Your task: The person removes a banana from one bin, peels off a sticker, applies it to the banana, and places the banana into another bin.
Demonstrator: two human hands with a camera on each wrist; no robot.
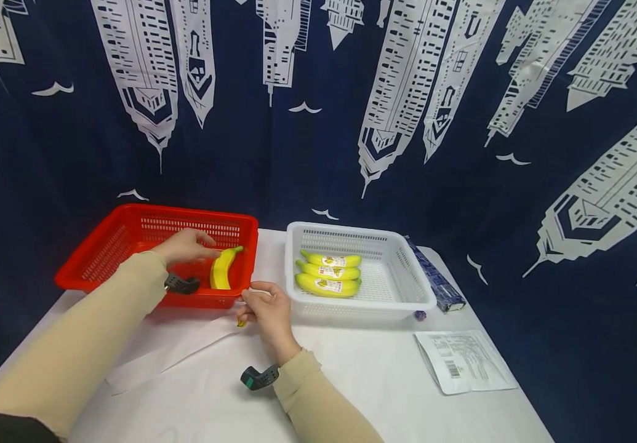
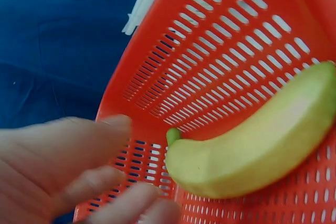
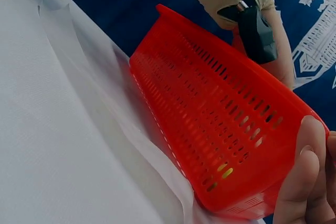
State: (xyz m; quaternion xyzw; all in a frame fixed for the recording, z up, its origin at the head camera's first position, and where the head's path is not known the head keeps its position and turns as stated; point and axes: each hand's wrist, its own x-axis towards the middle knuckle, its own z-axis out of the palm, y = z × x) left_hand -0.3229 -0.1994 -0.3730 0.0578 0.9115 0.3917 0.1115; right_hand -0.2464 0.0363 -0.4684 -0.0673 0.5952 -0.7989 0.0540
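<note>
A yellow toy banana [image 1: 221, 271] with a green stem lies at the right end inside a red plastic basket [image 1: 157, 299]. Over the basket is my left hand [image 1: 184, 247], its fingers loosely spread close to the banana's stem end. In the left wrist view a gap shows between those fingers and the banana [image 2: 252, 150]. My right hand [image 1: 268, 314] grips the front right corner of the red basket [image 3: 210, 114] by its rim, fingers bent against the outer wall [image 3: 304, 171]. Just below the right fingers shows a small yellow bit [image 1: 241, 322], mostly hidden.
Right of the red basket stands a white basket [image 1: 401, 305] holding three yellow bananas [image 1: 328, 285] with labels. A dark blue box [image 1: 440, 286] lies beside it, with a small purple object [image 1: 420, 315] in front. A white pouch [image 1: 464, 362] lies at the right edge.
</note>
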